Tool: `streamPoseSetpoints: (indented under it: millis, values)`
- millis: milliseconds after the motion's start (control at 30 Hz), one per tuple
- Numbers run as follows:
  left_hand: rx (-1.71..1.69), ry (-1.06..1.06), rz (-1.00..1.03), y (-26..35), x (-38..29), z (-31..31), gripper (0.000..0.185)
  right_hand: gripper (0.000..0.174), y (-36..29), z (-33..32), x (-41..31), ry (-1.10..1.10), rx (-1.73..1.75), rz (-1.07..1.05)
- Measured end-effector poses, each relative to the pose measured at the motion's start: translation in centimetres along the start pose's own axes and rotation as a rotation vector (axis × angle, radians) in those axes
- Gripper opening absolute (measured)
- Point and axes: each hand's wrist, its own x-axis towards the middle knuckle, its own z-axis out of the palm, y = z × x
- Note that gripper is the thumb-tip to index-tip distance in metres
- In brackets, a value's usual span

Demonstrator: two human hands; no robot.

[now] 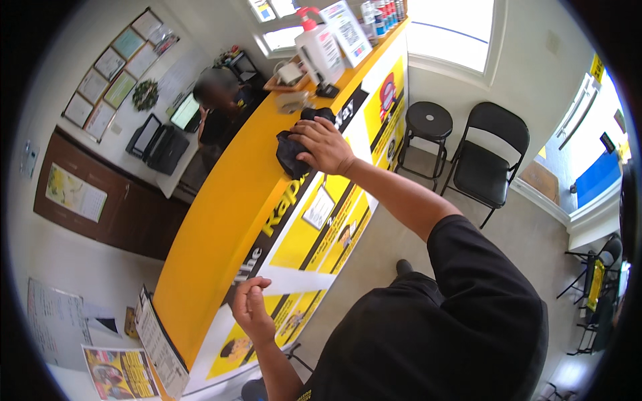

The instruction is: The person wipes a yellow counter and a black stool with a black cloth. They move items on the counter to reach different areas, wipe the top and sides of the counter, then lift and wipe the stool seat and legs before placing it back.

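Note:
My right hand [323,144] lies palm down on a black cloth [292,154], pressing it against the yellow counter top [215,200] near the counter's front edge. Part of the cloth is hidden under the palm, and a dark bunched part shows beyond the fingers. Just past it stands a small black stand [326,90], with a clear plastic object [292,102] beside it. My left hand [255,306] hangs in front of the counter's printed front panel, fingers curled loosely, holding nothing that shows.
A pump bottle [323,52], a framed sign [347,32] and several spray cans [383,17] stand at the counter's far end. Behind the counter a person [220,110] sits by a printer [159,145]. A black stool [429,120] and a folding chair [484,168] stand right.

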Motion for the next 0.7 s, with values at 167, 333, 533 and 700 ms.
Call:
streamPoseSetpoints:
  millis: [167,333,533,700]
  values:
    - [0.028,-0.215,0.009,1.2,3.4,9.7,0.019,0.051,-3.2,-0.7,-1.4,-0.055,0.176,0.262]
    - [-0.001,-0.311,-0.017,1.9,5.7,16.8,0.018,0.054,-1.9,0.3,-4.7,-0.025,0.432,-0.077]
    - [-0.068,-0.365,-0.181,0.3,6.5,19.8,0.018,0.053,8.7,-1.6,-8.1,0.055,0.691,0.431]
    - [-0.036,-0.377,-0.325,-3.2,6.4,19.8,0.018,0.043,12.4,-1.9,-9.4,0.524,0.998,1.114]
